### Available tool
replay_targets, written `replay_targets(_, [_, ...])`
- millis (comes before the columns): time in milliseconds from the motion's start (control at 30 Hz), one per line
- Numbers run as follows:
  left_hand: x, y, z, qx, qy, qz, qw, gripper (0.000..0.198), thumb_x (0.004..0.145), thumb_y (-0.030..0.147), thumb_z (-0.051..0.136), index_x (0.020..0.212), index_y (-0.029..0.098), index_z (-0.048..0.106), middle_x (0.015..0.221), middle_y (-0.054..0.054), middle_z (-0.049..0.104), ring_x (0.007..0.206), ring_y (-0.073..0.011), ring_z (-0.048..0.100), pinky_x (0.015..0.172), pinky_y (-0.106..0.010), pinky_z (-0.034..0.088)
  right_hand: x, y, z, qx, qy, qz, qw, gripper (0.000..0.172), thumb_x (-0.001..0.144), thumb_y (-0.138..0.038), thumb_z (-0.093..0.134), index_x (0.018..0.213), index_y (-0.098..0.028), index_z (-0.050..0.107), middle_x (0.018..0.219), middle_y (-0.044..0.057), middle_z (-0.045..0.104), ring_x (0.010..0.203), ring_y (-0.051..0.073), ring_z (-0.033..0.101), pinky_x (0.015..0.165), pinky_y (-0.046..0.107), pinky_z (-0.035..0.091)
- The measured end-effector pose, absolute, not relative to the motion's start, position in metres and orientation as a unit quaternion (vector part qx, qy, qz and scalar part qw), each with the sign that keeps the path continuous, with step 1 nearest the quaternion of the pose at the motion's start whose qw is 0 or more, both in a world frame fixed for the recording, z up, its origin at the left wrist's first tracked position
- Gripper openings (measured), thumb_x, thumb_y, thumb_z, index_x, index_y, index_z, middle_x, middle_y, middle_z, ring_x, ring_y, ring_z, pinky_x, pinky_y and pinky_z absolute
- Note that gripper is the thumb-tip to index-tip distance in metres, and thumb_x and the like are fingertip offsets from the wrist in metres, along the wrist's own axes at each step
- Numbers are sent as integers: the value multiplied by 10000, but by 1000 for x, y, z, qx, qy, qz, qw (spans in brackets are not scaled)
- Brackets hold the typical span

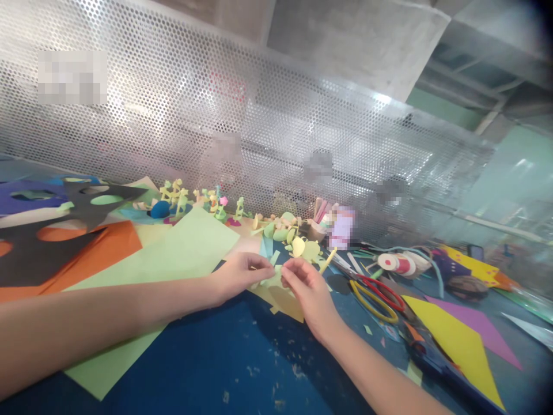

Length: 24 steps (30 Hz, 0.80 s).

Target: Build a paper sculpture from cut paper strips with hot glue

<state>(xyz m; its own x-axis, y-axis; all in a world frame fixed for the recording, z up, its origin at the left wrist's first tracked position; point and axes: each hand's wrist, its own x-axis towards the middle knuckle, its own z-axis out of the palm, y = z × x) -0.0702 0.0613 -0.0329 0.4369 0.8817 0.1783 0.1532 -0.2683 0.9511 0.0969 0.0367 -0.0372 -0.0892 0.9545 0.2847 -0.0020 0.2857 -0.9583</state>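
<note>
Closest to me is the blue tabletop (pixel 207 369), speckled with little scraps, and both forearms reach in over it. A big light green sheet (pixel 181 253) sticks out from under the left one. The left hand (pixel 241 276) has thumb and index pressed together, looks like pinching a small pale green paper bit (pixel 275 270). That bit sits mid-scene, between the two hands. The right hand (pixel 311 294) is curled with its fingertips right at it; too blurry, so I can't tell if they're gripping. A tan paper piece (pixel 287 302) lies underneath. On the right there's scissors (pixel 384 319) with red and yellow handles, plus a yellow sheet (pixel 458 346). Far left, a black sheet (pixel 47 259) with cut-outs overlaps orange paper (pixel 127 242). Perforated metal screen (pixel 173 115) runs behind everything.
</note>
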Motion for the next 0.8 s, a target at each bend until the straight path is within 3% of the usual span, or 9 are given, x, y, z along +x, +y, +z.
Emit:
replay_targets(267, [-71,60,-32,686,394,381,479,281,732,433,551,756,167,640,677,23,545,644,-128,450,592,-223,332,96,35,-34,-410,-601,430,534,155,742,-315,629,781,-189,547,634,-47,522,615,107,489,628,230,393])
replay_targets(800, [-71,59,-31,686,373,387,490,249,752,386,533,780,166,648,745,4,591,701,-138,488,658,-234,367,96,37,-36,-415,-582,442,542,182,725,-331,643,795,-189,553,642,-47,526,613,106,496,628,236,396])
